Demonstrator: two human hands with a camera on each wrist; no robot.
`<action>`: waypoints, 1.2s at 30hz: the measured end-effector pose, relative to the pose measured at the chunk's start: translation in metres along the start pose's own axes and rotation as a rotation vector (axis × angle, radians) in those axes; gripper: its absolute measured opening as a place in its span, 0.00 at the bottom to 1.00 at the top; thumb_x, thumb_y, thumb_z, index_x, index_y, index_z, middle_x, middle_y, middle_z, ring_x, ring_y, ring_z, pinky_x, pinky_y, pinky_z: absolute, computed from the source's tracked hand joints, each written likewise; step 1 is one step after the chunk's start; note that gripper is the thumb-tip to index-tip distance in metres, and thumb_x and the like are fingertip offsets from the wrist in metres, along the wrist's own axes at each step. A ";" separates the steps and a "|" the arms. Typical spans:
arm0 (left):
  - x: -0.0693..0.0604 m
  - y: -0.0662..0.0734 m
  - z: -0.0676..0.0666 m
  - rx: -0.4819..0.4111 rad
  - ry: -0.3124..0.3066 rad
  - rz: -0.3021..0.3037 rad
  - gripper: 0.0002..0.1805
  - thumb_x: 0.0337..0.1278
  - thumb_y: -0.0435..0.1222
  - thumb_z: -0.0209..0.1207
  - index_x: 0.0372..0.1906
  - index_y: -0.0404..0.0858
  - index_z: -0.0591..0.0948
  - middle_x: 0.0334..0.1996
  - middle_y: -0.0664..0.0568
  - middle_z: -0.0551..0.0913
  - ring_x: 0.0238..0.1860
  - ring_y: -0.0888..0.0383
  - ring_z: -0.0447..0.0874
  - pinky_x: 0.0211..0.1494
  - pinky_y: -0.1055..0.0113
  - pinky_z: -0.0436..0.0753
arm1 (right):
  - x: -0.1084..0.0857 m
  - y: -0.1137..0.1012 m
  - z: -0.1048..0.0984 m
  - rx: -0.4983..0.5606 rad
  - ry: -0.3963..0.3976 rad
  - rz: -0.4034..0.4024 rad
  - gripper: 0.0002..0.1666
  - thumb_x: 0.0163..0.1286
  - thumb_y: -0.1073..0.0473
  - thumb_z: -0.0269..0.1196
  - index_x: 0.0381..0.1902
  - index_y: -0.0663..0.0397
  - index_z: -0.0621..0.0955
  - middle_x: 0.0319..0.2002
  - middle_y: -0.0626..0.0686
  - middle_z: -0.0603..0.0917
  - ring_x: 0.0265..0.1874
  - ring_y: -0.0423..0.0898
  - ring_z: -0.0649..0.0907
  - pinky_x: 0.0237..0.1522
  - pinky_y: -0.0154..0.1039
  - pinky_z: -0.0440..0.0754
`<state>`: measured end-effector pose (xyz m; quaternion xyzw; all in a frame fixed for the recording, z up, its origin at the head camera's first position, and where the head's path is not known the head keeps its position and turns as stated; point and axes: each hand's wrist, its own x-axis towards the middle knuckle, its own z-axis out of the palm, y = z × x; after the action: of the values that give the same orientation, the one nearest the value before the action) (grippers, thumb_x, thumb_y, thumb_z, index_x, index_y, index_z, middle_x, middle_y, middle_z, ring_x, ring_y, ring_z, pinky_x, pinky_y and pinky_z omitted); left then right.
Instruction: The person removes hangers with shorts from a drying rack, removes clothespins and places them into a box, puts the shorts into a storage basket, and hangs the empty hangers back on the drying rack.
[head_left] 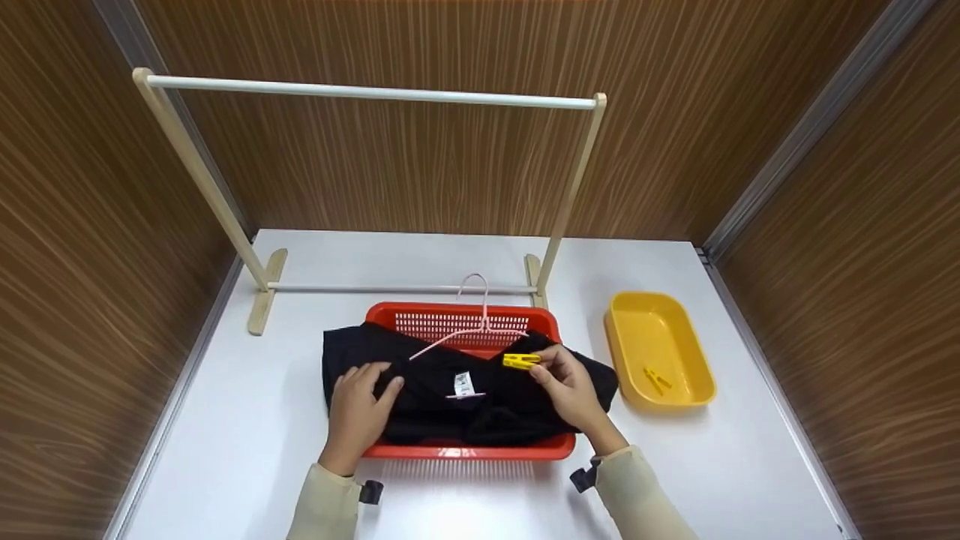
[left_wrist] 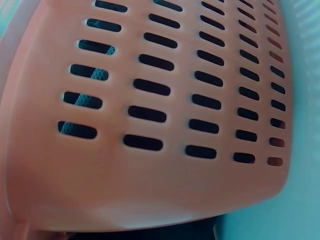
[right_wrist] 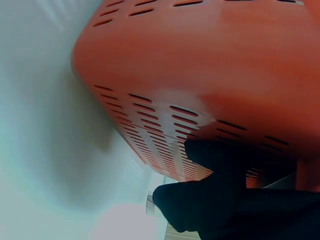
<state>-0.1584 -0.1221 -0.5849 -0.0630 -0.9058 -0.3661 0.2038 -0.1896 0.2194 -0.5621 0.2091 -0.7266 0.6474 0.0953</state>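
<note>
A black shirt (head_left: 427, 412) with a white neck label lies across the red basket (head_left: 469, 452), its sides hanging over the rim. A pink clothes hanger (head_left: 486, 321) sits in its neckline, hook upward; the ends of its arms are hidden by cloth. My right hand (head_left: 571, 386) pinches a yellow clothespin (head_left: 521, 361) just above the shirt's right shoulder. On the shirt's left side rests my left hand (head_left: 360, 409), fingers bent loosely and thumb apart. The wrist views show the basket's slotted wall (left_wrist: 150, 185) and, on the right, hanging black cloth, with neither hand visible.
Behind the basket stands a wooden drying rack with a white top rail (head_left: 375, 92) and splayed feet. To the right, a yellow tray (head_left: 651, 330) holds one or more yellow clothespins (head_left: 657, 379). Wood-grain panels enclose the white table (head_left: 225, 420) on three sides.
</note>
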 end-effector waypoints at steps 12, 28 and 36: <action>0.000 -0.001 0.000 -0.001 0.003 -0.008 0.17 0.66 0.41 0.69 0.52 0.34 0.86 0.47 0.43 0.89 0.48 0.45 0.83 0.55 0.45 0.75 | -0.004 -0.012 0.002 -0.062 0.055 -0.089 0.08 0.68 0.79 0.62 0.45 0.76 0.79 0.28 0.50 0.79 0.28 0.35 0.77 0.33 0.27 0.74; -0.001 -0.001 0.002 0.014 0.024 0.013 0.16 0.66 0.41 0.69 0.50 0.34 0.86 0.46 0.44 0.89 0.45 0.46 0.83 0.54 0.46 0.76 | -0.012 -0.018 -0.049 -0.114 0.296 -0.150 0.14 0.64 0.84 0.62 0.48 0.82 0.76 0.31 0.50 0.79 0.29 0.35 0.78 0.34 0.26 0.76; 0.001 0.000 0.001 0.016 0.014 0.003 0.17 0.66 0.41 0.69 0.51 0.34 0.86 0.47 0.43 0.89 0.47 0.44 0.84 0.58 0.44 0.76 | -0.017 0.012 -0.104 -0.274 0.481 -0.110 0.19 0.64 0.82 0.63 0.53 0.80 0.76 0.30 0.61 0.79 0.27 0.37 0.78 0.32 0.24 0.76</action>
<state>-0.1596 -0.1217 -0.5856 -0.0604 -0.9071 -0.3591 0.2114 -0.1932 0.3256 -0.5645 0.0736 -0.7514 0.5681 0.3276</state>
